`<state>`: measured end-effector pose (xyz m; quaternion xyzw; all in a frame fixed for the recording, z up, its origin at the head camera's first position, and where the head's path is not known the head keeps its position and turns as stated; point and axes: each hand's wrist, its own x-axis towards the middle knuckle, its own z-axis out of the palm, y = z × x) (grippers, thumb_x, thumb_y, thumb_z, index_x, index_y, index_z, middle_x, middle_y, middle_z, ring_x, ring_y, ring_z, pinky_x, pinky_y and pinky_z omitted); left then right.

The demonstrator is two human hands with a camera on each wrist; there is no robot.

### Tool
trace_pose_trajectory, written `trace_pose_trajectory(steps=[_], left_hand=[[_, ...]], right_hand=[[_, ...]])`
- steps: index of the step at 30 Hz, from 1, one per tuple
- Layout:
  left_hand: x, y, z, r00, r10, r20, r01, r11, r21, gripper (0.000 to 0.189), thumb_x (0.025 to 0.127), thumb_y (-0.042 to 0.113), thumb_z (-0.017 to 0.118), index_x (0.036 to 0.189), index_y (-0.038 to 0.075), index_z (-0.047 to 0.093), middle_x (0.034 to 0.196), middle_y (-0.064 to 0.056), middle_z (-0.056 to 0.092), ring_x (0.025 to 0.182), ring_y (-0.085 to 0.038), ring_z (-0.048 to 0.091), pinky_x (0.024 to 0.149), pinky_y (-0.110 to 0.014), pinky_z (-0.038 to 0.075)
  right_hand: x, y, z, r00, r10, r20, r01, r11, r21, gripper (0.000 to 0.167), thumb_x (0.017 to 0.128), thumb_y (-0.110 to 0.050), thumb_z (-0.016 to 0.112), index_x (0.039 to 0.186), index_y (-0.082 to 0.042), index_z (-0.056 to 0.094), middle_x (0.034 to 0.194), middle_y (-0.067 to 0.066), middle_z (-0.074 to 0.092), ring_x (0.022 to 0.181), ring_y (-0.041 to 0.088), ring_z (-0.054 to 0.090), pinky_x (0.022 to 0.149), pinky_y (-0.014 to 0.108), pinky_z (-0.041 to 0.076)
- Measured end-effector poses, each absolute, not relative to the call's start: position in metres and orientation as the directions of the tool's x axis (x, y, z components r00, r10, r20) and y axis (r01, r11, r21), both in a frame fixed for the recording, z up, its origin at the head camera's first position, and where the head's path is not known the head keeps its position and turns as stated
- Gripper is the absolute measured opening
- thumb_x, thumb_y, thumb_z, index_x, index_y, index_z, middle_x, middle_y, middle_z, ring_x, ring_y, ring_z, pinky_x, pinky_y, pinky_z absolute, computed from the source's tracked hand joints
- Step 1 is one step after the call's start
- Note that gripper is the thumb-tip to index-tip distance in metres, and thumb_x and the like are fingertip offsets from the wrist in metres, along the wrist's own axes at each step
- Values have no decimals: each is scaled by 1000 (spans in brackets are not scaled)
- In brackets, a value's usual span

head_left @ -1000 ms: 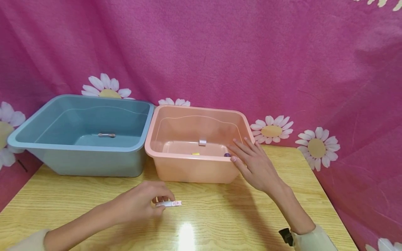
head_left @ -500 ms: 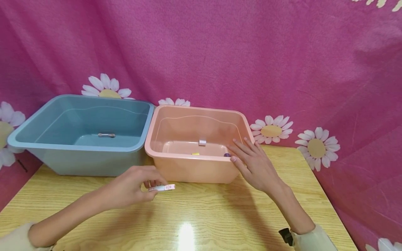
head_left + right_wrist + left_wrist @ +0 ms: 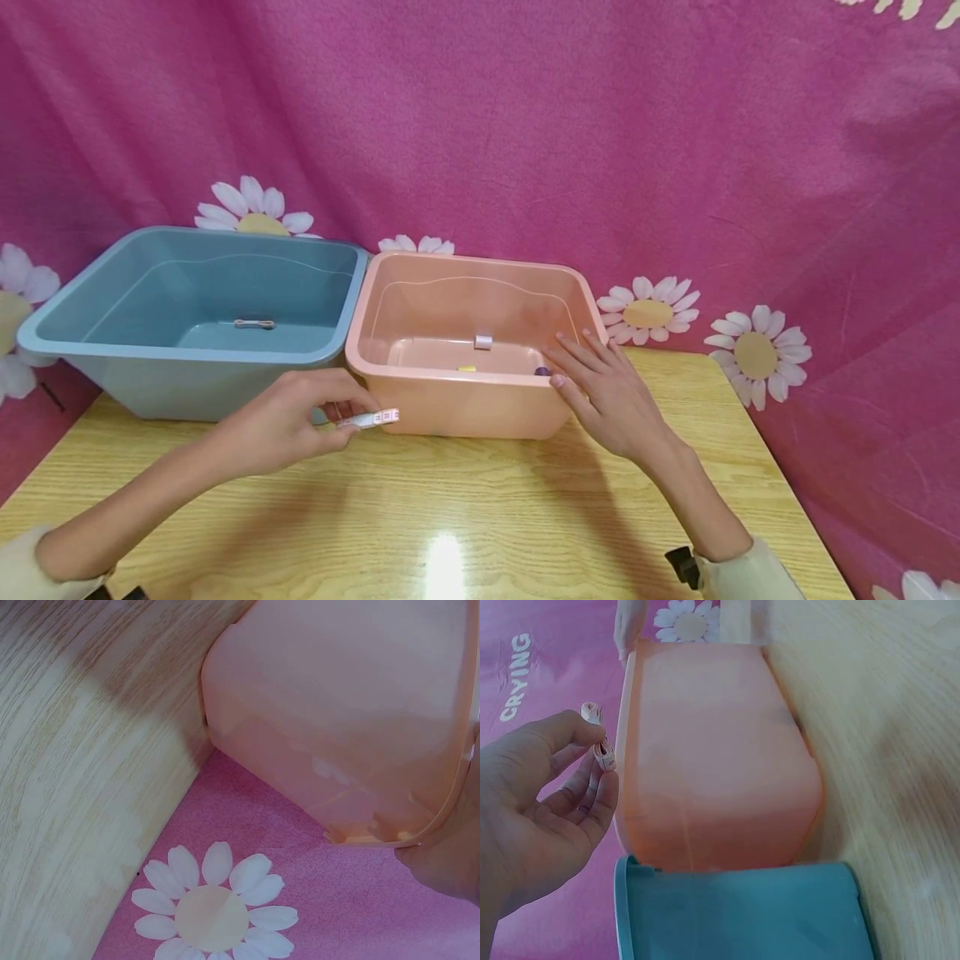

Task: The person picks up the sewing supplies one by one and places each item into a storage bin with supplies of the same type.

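My left hand [image 3: 288, 425] pinches a folded tape measure [image 3: 381, 417], a white strip with red markings, between thumb and fingers. It is held up in front of the near wall of the pink basin [image 3: 465, 408], by its left corner. In the left wrist view the folded loops of the tape measure [image 3: 604, 757] show at the fingertips. My right hand [image 3: 618, 400] rests on the right end of the pink basin's rim with its fingers spread and fairly straight. Inside that basin lie small white [image 3: 483, 342], yellow [image 3: 467, 368] and purple pieces [image 3: 542, 371].
A blue-grey basin [image 3: 225, 387] stands left of the pink one, their rims meeting. On its floor lies a slim pale piece with rounded ends [image 3: 254, 323]. Both basins stand on a wooden table [image 3: 465, 517] before a pink flowered cloth [image 3: 480, 125].
The left hand has moved up and to the left with the tape measure, from over the table to the near side of the basins. The right hand has stayed where it was.
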<state>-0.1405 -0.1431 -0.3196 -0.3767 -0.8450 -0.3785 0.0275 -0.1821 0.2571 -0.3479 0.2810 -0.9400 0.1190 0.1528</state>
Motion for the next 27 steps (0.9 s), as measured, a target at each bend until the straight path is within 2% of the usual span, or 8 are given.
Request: trace_pose_trajectory(steps=[9,17,21,27], left_hand=[[-144,-155,-312,-723,577,379,670,451,590,33,81,-7,75,105,16,74,93,15,65,78,-5,60,71,-27,55],[-150,-165,-308,-769,528,360,621,485,616,32,82,-5,76,105,17,74,88,11,67,78,-6,62,73,-27,56],[-154,-171,-305,-768,515,380,627,486,608,30,82,-4,77,104,15,74,89,9,67,79,-7,62,73,-27,56],[-160,-182,-299,-808,465,363,585,555,591,28,83,-1,78,106,15,74,92,9,66,81,-8,61,76,-28,56]], right_hand=[[-182,257,-346,-795,-494,351,-567,812,-140,45,106,-37,44,147,-19,53,154,5,42,146,36,25,116,58,15],[-181,257,-348,-796,-490,355,-564,814,-140,45,106,-38,44,146,-20,53,153,5,43,147,33,24,116,58,15],[-181,257,-348,-794,-492,356,-565,814,-136,45,106,-37,44,146,-20,53,153,5,43,146,36,26,115,58,15],[-181,257,-348,-795,-491,356,-564,814,-137,45,106,-38,44,147,-20,53,153,5,43,146,35,25,115,59,15]])
